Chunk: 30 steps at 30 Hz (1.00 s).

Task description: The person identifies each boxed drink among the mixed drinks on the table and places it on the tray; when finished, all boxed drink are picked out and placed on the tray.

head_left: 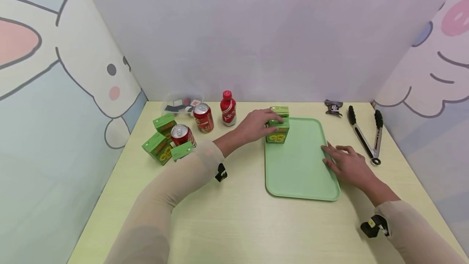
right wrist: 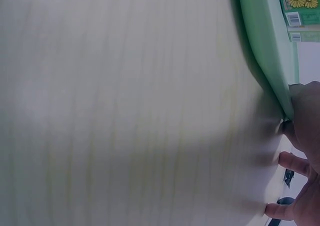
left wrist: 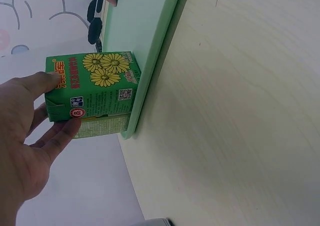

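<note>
A green drink carton (left wrist: 95, 83) printed with yellow flowers stands upright at the far left corner of a light green tray (head_left: 300, 166). My left hand (head_left: 259, 124) grips its upper end, thumb on one side and fingers on the other, as the left wrist view shows. Just behind it is a second, paler-looking carton (head_left: 280, 111), partly hidden by the first. At the tray's right rim rests my right hand (head_left: 348, 164), fingertips touching the edge and other fingers spread on the table beside it.
Left on the table (head_left: 234, 223) are several green cartons (head_left: 157, 148), two red cans (head_left: 203, 118), a red-capped bottle (head_left: 229, 111) and a clear container (head_left: 181, 104) of small items. Black-tipped tongs (head_left: 362, 135) and a small dark packet (head_left: 333, 107) lie at the right. Walls enclose the back and sides.
</note>
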Each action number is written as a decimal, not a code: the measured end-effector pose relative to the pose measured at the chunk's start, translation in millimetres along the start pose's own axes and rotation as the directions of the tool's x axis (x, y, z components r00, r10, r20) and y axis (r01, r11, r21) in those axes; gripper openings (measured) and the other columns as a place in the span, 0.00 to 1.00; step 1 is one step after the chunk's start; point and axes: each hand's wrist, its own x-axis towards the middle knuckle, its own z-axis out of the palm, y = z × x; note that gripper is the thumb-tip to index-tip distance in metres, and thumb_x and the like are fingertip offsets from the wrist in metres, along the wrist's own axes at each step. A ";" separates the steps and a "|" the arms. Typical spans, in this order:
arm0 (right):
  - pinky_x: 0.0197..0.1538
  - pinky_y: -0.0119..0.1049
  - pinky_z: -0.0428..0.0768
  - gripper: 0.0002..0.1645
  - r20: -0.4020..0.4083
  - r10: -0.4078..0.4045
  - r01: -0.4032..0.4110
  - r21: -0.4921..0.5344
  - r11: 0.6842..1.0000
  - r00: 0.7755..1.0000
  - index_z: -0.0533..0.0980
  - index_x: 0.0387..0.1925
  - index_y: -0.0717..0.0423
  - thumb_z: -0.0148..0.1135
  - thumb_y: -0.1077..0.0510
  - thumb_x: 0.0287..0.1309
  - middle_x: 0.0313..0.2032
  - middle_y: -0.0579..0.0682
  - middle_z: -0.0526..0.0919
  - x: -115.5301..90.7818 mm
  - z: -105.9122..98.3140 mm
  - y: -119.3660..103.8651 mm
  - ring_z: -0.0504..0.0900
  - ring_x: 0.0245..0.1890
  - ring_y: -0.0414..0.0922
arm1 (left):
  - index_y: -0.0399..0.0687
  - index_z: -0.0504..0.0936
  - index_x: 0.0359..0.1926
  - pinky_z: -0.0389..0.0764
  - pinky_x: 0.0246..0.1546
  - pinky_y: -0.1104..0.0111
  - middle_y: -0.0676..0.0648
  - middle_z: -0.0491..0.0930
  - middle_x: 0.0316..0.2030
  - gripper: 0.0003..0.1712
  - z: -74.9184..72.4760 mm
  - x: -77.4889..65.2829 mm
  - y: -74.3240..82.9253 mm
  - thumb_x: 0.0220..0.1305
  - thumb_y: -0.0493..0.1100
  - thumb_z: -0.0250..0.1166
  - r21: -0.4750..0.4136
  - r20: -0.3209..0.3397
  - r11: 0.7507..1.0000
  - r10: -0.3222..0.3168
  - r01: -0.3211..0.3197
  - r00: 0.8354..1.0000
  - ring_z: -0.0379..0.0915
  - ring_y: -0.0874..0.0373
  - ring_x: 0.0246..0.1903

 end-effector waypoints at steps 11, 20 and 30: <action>0.58 0.84 0.74 0.34 0.003 -0.003 0.003 0.002 1.000 1.000 0.69 0.82 0.54 0.57 0.45 0.85 0.80 0.62 0.71 0.1 -1.7 -2.1 0.71 0.72 0.71 | 0.59 0.86 0.69 0.83 0.69 0.56 0.51 0.84 0.71 0.20 1.3 0.1 4.3 0.81 0.52 0.69 0.020 -0.004 1.000 -0.020 0.020 1.000 0.85 0.54 0.64; 0.59 0.85 0.74 0.34 0.004 -0.006 0.006 -0.004 1.000 1.000 0.69 0.82 0.55 0.57 0.45 0.85 0.80 0.63 0.70 0.5 -3.4 -3.2 0.71 0.72 0.72 | 0.60 0.86 0.70 0.84 0.67 0.62 0.52 0.82 0.70 0.22 4.6 -0.1 5.9 0.81 0.53 0.68 0.143 -0.019 0.990 0.010 -0.007 1.000 0.82 0.56 0.66; 0.59 0.85 0.73 0.35 0.015 0.005 -0.005 0.000 1.000 1.000 0.68 0.82 0.55 0.57 0.44 0.85 0.80 0.63 0.70 0.1 -1.0 -0.9 0.70 0.72 0.72 | 0.60 0.85 0.71 0.81 0.66 0.65 0.52 0.82 0.71 0.23 4.0 -1.3 10.3 0.82 0.54 0.67 0.239 -0.012 0.970 0.038 -0.034 0.999 0.77 0.53 0.66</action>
